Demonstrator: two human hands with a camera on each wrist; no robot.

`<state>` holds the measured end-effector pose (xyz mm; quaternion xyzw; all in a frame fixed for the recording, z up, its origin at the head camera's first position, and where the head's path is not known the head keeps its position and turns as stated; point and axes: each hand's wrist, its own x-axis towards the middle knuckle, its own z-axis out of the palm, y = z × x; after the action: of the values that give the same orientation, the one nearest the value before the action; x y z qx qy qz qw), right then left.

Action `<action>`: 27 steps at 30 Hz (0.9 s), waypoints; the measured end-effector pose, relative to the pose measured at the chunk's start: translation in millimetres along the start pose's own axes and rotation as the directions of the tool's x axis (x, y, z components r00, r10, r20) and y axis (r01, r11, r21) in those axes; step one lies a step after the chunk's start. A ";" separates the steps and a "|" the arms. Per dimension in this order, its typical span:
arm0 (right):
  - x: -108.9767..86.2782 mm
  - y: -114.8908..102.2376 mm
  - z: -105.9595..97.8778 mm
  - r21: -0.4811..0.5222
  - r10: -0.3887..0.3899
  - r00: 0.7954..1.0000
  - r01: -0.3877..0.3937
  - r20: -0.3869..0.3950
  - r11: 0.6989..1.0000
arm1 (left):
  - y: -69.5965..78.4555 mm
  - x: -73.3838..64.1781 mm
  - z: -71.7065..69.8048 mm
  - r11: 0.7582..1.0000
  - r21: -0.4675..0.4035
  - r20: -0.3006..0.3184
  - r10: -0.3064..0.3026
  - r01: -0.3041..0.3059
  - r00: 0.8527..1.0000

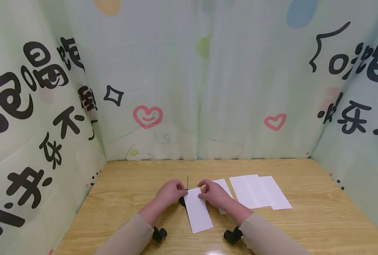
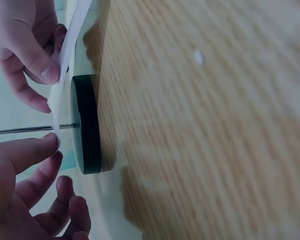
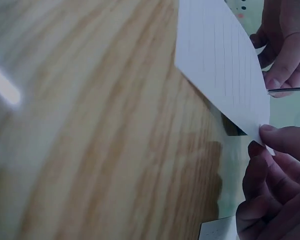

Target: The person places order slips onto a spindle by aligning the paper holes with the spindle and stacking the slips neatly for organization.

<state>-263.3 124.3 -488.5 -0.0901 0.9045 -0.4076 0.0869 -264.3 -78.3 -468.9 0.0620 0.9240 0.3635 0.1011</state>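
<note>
A white slip of lined paper point(image 1: 198, 210) is held by both hands, one at each of its far corners. My left hand point(image 1: 173, 190) pinches the left corner between thumb and fingers; my right hand point(image 1: 215, 194) pinches the right one. A thin metal spike point(image 2: 20, 131) rises from a round black base point(image 2: 86, 125), like a bill spike. The spike shows on both sides of the sheet near its far edge, close to my left fingertips. In the right wrist view the ruled side of the paper point(image 3: 220, 55) shows, tilted above the table.
Several white paper slips point(image 1: 249, 191) lie overlapping on the wooden table point(image 1: 128, 184) to the right. Another slip point(image 1: 222, 187) is partly hidden behind the right hand. Printed curtains point(image 1: 176, 78) hang around the table's back and sides.
</note>
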 end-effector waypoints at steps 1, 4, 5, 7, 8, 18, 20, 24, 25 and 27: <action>-0.1 0.6 1.1 -0.013 0.002 1.000 -0.002 0.003 1.000 | -0.6 0.2 0.9 1.000 0.015 0.006 0.001 -0.001 1.000; -1.3 1.3 3.7 -0.047 -0.016 1.000 0.016 0.016 0.999 | -3.3 1.2 4.1 0.998 0.066 0.027 -0.002 0.000 1.000; -1.9 1.2 4.2 -0.053 -0.021 1.000 0.022 0.020 0.998 | -4.1 1.7 5.3 0.997 0.082 0.032 -0.002 0.000 0.999; -2.9 0.7 4.4 -0.062 -0.024 0.999 0.026 0.026 0.998 | -4.9 2.3 7.1 0.994 0.107 0.040 -0.004 0.000 0.999; -3.4 0.2 4.1 -0.064 -0.026 0.999 0.028 0.025 0.998 | -4.7 2.4 7.4 0.993 0.119 0.039 -0.003 -0.001 0.999; -4.7 -1.5 1.8 -0.102 -0.012 0.999 0.016 0.042 0.995 | 2.8 -2.4 6.0 0.986 0.168 0.036 -0.012 0.006 0.999; -5.1 -1.6 1.6 -0.105 -0.011 0.999 0.015 0.039 0.994 | 1.9 -1.9 6.7 0.986 0.169 0.031 -0.012 0.006 0.999; -5.9 -1.4 0.5 -0.111 -0.019 0.999 0.023 0.036 0.994 | -2.0 -0.3 8.6 0.987 0.162 0.020 -0.018 0.015 1.000; -6.3 -1.4 -0.2 -0.110 -0.021 0.999 0.025 0.036 0.994 | -2.6 -0.5 8.4 0.988 0.157 0.018 -0.016 0.013 1.000; -7.0 -0.5 -1.6 -0.100 -0.024 0.999 0.027 0.033 0.995 | -4.0 -1.2 8.1 0.989 0.146 0.020 -0.018 0.015 1.000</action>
<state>-256.8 126.7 -486.5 -0.1121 0.9211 -0.3615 0.0914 -261.4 -76.1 -477.3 0.0654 0.9474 0.2937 0.1091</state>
